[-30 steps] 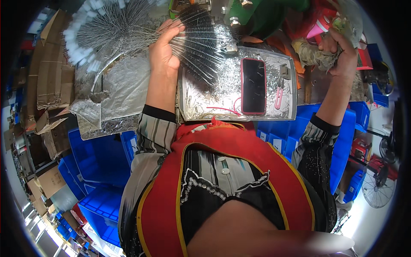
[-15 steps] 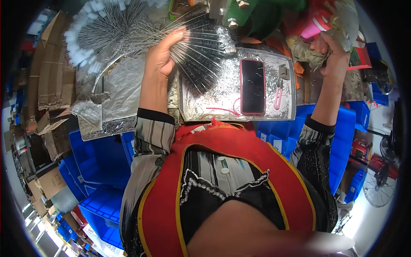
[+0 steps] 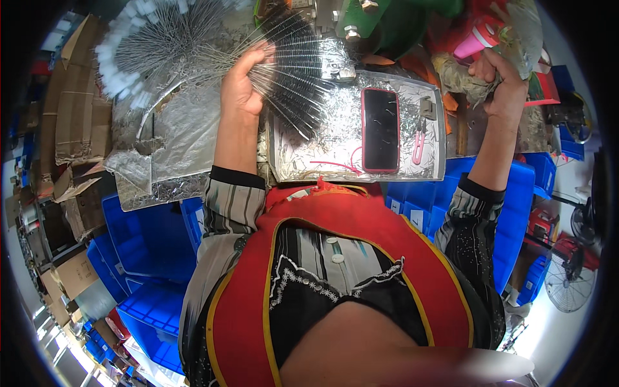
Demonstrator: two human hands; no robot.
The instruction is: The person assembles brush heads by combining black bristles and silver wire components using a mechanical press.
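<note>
A fan of thin wires (image 3: 290, 77) is held in the left hand (image 3: 242, 87), the fingers clamped together around the gathered ends so that the dark wires spread out to the right over the foil-lined tray (image 3: 309, 151). The right hand (image 3: 506, 80) is raised at the far right, its fingers closed around something near a pink cup (image 3: 477, 42); what is gripped cannot be told. As a judgement, the work is partway along: a large white-tipped bundle (image 3: 148, 51) is already laid out on the foil sheet (image 3: 174, 135) to the left, while the fan in the hand is not yet set down, and loose wire scraps are scattered over the tray. How many wires are left to be handled cannot be seen. The wires look fine, straight, stiff and evenly spaced, grey to black, like the ribs of an open comb. A phone (image 3: 380, 129) is lying face up on the tray, with pink clippers (image 3: 419, 138) just beside it. Blue crates (image 3: 155, 238) are stacked below the bench.
</note>
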